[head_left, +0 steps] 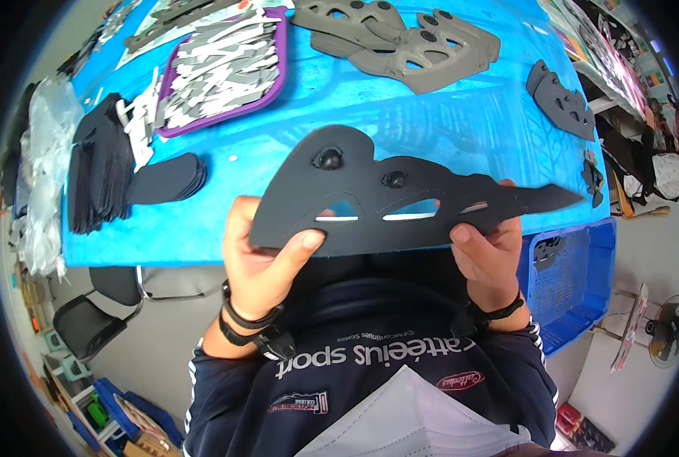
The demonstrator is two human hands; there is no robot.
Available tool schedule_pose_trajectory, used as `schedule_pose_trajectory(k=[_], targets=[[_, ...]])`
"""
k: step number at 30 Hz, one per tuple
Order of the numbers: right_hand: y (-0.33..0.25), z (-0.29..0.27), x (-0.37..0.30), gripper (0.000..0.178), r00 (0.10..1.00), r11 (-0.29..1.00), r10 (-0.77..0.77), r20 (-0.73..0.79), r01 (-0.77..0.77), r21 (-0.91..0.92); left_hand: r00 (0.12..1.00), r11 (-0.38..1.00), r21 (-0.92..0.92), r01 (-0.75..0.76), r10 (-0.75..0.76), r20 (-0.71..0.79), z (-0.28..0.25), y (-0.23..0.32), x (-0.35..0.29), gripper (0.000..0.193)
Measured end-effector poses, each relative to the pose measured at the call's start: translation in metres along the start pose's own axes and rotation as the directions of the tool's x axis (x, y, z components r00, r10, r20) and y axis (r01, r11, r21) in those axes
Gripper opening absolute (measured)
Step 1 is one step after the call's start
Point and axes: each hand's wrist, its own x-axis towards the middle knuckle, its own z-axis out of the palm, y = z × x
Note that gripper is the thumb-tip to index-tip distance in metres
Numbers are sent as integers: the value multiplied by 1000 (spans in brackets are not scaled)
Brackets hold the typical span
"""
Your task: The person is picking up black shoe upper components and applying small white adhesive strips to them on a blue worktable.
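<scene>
Black cut piece (400, 202) (two studs) gripped by left hand (263, 255) and right hand (488, 251).

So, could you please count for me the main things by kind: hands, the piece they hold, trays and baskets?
Hands: 2, left hand and right hand
Dark cut piece held by both: 1
Purple tray of grey strips: 1
Blue basket beside the blue table: 1
Total: 5

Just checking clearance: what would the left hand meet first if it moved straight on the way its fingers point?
Probably the blue table beyond the dark cut-out piece held by the left hand; depth is unclear.
</scene>
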Motion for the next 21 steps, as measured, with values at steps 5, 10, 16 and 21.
schedule_pose_trajectory(k=[5, 10, 16, 21], targets=[[-13, 41, -6, 39, 982, 856, 101, -157, -5, 517, 997, 944, -321, 74, -79, -3, 12, 6, -9, 26], [-11, 55, -24, 22, 974, 869, 229, 2, -205, 450, 995, 915, -393, 94, -77, 61, 19, 19, -25, 25], [-26, 70, -35, 17, 978, 813, 206, -40, -149, 563, 989, 835, -532, 141, -100, 106, 22, 29, -40, 22], [-28, 70, -42, 15, 993, 839, 48, -104, 17, 544, 972, 758, -610, 231, -157, 173, 35, 45, -45, 14]])
